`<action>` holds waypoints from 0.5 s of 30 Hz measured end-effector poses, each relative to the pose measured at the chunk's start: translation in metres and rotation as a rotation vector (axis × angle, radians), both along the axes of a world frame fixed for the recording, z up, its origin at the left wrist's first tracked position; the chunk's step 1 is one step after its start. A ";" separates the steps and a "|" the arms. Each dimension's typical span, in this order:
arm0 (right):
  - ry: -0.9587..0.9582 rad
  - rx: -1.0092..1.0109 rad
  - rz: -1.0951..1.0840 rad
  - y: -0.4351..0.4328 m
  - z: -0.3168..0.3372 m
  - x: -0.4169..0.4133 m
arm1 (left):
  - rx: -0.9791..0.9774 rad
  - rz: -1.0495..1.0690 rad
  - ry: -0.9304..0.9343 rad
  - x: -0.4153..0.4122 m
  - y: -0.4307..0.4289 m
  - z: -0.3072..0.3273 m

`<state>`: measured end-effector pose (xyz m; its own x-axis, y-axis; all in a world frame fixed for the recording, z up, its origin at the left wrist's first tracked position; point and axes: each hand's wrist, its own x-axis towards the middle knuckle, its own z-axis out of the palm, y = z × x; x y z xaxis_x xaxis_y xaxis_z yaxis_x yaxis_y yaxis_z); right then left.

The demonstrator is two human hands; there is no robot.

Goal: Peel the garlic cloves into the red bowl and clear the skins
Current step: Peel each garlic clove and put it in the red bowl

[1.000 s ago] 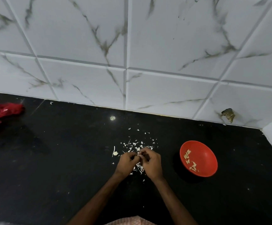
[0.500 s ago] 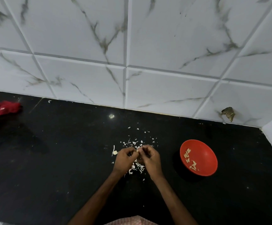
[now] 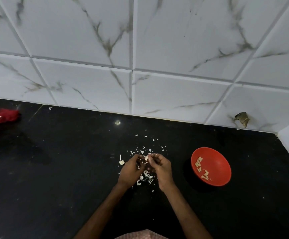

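Hands parted slightly since earlier frame; pale clove (image 3: pixel 146 158) now exposed, so peel looks nearly done. Red cloth (image 3: pixel 1 116) far left on worktop (image 3: pixel 54 178). Left hand (image 3: pixel 131 169) grip loose, curled, contents unclear. Right hand (image 3: pixel 161 167) pinches clove. Skins (image 3: pixel 146 177) beneath hands, uncleared. Bowl (image 3: pixel 217 163) right, path open.

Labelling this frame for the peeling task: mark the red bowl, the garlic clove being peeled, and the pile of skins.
red bowl (image 3: pixel 217 167): head view, bare inner wall of the bowl.
garlic clove (image 3: pixel 146 158): head view, pale body showing between the fingertips.
pile of skins (image 3: pixel 146 176): head view, middle of the white heap under the hands.
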<state>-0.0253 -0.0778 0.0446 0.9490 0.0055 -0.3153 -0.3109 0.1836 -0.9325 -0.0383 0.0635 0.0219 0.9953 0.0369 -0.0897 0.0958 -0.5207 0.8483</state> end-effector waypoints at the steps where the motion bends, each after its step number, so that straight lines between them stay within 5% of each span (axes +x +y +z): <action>1: -0.028 -0.038 -0.001 -0.001 -0.001 0.000 | 0.038 -0.022 -0.014 0.000 0.001 0.002; 7: -0.292 -0.574 0.117 -0.006 -0.010 0.003 | 0.123 -0.165 -0.118 0.002 0.001 0.004; 15: -0.282 -0.783 0.297 -0.010 0.002 0.006 | 0.136 -0.159 -0.125 0.003 -0.001 0.019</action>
